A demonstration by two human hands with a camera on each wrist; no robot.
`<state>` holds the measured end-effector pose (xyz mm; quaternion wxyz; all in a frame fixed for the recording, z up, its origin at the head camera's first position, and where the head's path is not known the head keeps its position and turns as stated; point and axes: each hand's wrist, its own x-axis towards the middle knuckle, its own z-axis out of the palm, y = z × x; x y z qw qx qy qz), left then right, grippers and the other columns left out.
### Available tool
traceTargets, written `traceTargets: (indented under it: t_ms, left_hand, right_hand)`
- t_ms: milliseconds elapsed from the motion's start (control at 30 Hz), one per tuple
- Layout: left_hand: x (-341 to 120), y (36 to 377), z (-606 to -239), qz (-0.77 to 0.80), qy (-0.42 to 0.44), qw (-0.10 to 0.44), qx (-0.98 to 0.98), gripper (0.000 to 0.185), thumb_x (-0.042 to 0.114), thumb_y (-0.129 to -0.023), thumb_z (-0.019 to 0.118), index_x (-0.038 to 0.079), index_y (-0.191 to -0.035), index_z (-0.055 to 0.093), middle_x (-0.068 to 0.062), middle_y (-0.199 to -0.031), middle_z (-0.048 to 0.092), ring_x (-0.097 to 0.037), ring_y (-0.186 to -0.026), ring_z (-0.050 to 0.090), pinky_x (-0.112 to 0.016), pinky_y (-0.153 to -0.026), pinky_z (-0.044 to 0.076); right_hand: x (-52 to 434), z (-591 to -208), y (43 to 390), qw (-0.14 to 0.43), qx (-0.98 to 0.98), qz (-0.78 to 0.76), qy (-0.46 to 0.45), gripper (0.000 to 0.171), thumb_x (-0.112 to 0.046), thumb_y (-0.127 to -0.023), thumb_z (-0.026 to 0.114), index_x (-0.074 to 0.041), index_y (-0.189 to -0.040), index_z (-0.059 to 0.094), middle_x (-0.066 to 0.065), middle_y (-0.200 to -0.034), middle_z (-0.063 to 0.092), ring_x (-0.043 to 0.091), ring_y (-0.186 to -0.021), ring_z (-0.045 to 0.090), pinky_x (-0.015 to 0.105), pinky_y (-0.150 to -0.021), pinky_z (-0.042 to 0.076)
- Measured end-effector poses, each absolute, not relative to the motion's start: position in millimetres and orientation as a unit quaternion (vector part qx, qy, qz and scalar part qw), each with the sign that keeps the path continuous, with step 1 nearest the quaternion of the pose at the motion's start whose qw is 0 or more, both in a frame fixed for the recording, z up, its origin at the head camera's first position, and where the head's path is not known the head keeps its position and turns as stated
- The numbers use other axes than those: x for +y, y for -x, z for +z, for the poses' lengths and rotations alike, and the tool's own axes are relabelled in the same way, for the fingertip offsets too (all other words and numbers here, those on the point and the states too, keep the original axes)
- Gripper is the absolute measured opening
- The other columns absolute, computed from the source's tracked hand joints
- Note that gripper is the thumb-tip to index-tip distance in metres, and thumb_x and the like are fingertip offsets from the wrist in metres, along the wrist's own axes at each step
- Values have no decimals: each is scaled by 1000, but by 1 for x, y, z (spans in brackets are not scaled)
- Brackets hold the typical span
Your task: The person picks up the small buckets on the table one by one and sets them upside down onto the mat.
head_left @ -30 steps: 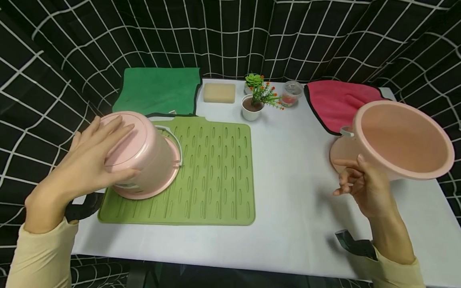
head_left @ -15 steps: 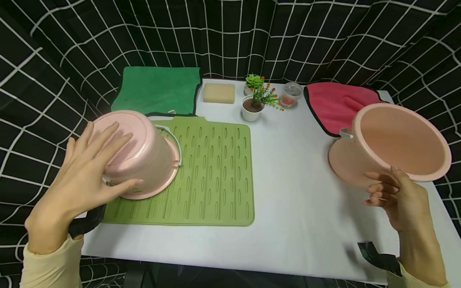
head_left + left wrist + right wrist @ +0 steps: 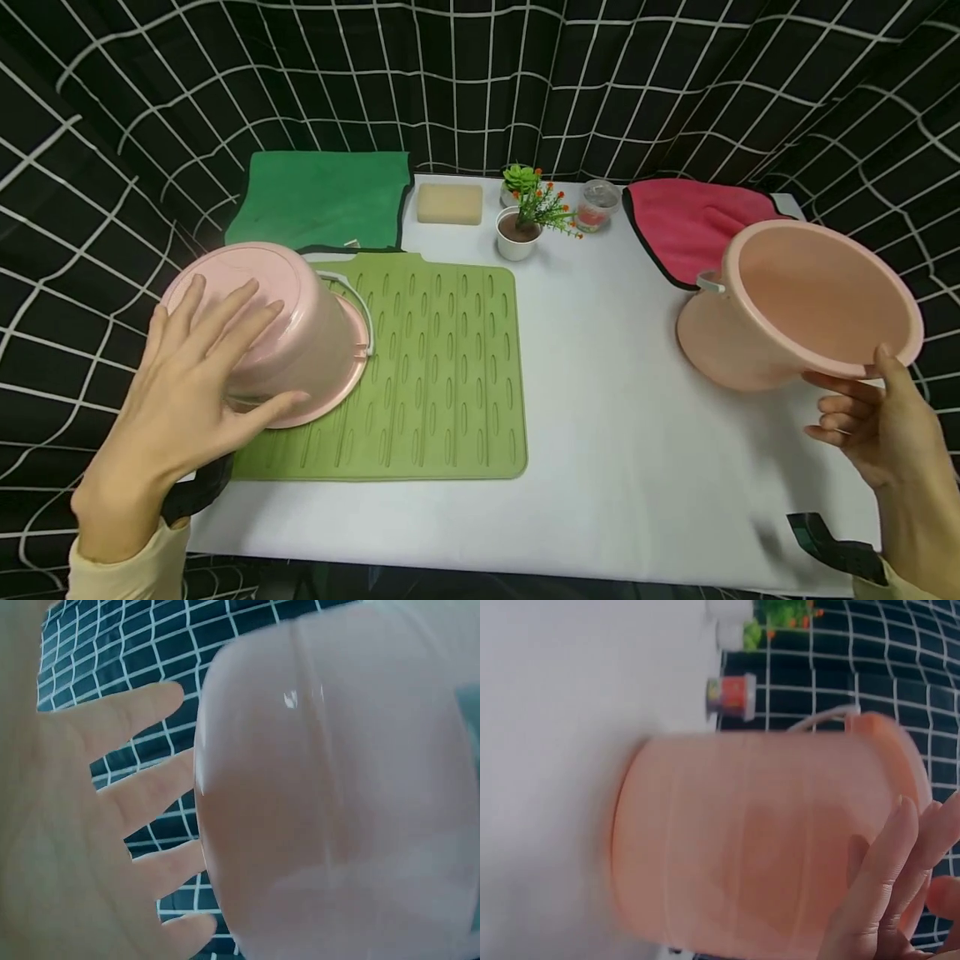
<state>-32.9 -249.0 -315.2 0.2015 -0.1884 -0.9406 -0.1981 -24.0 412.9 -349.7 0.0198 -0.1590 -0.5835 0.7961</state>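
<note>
A pink bucket (image 3: pixel 315 375) stands upside down on a green ridged mat (image 3: pixel 457 417), its handle lying against the mat. My left hand (image 3: pixel 187 375) spreads its fingers over the upturned base, and the left wrist view shows the fingertips (image 3: pixel 171 697) right at the bucket's edge. At the right, a peach bucket (image 3: pixel 720 346) stands mouth up on the table, showing its hollow inside. My right hand (image 3: pixel 892 433) is at its near rim, thumb overlapping the rim and forefinger below it outside. Its fingers look relaxed in the right wrist view.
At the back lie a green cloth (image 3: pixel 322 200), a beige block (image 3: pixel 450 204) and a red cloth (image 3: pixel 697 225). Small potted plants (image 3: pixel 517 242) and a clear lidded cup (image 3: pixel 597 205) stand between them. A black grid-patterned curtain (image 3: pixel 480 83) surrounds the white table (image 3: pixel 600 450).
My right hand has moved rightward along the near side of the peach bucket to its rim. The left hand has spread a little over the pink bucket. The view has shifted slightly.
</note>
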Motion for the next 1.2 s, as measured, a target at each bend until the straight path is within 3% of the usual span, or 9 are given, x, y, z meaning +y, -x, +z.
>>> traceTargets:
  t_ms: [200,467,800,1200]
  left_hand:
    - [-232,30,-320,-170,195,233,-937,89,86,-91,38,12,-135,63,-20,-143,60,-57,-149,33,-86,-115,13]
    - [-224,28,-327,-161,209,249,-932,88,83,-94,36,11,-134,65,-18,-141,62,-57,-145,38,-85,-114,19]
    - [-218,29,-335,-167,222,298,-913,80,78,-96,41,12,-134,65,-20,-131,67,-55,-142,44,-87,-111,23]
    - [-212,29,-337,-157,228,287,-917,78,73,-99,39,9,-137,63,-20,-135,66,-59,-142,42,-88,-111,20]
  right_hand:
    - [425,-343,27,-18,-648,740,180,34,-39,-110,46,-22,-99,73,3,-66,76,19,-44,67,33,-46,59]
    - [424,-334,38,-41,-712,663,225,52,-28,-109,44,-22,-71,79,-1,-52,68,13,-40,65,28,-47,58]
    - [422,-332,41,-39,-730,641,233,54,-23,-108,38,-24,-69,76,-2,-52,68,13,-41,65,27,-47,58]
    - [421,-333,41,-39,-707,668,227,52,-23,-108,40,-21,-71,76,-2,-55,71,13,-42,67,30,-48,59]
